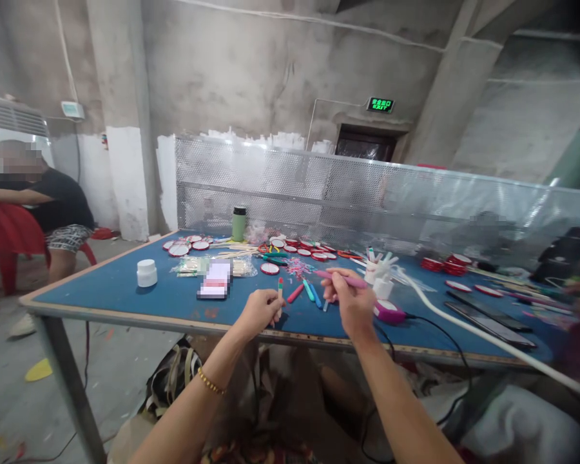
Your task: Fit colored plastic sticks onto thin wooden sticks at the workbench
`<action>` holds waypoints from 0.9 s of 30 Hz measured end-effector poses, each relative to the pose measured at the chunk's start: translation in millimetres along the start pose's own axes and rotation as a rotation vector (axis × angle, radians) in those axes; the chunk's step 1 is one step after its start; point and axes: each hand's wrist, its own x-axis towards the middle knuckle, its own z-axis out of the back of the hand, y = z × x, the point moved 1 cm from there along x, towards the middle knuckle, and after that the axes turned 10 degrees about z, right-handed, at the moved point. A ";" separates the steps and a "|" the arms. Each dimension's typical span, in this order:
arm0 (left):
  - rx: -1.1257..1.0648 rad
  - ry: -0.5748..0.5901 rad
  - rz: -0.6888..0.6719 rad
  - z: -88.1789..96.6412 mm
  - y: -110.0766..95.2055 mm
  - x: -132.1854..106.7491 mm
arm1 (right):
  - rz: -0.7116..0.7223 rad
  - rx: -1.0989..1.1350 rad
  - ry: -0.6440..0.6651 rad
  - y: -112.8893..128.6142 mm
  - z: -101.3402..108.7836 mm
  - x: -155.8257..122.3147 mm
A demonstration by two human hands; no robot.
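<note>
My left hand is closed round a thin painted stick that stands upright, with red and green at its tip. My right hand pinches a pink pen-like tool held level above the blue table. Both hands hover over the table's near edge. Between them lie loose coloured sticks: a red one and blue ones.
A white jar, a green bottle, red-rimmed round discs, a pink device with a black cable, a white hose and dark phones lie on the table. A perforated metal screen backs it. Another person sits at left.
</note>
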 end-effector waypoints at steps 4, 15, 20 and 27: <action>-0.029 0.003 0.010 0.0 -0.7 -0.9 | -0.038 0.104 0.032 -3.2 -32.1 -26.1; -0.028 0.016 -0.005 0.0 -2.9 -1.0 | -0.034 0.053 0.073 -16.3 -51.2 -46.9; -0.002 0.016 -0.043 -0.1 -3.6 -2.0 | -0.004 0.037 0.096 -19.6 -51.8 -50.0; 0.030 0.009 -0.048 0.6 -5.6 -3.7 | 0.030 -0.004 0.120 -19.2 -51.5 -50.9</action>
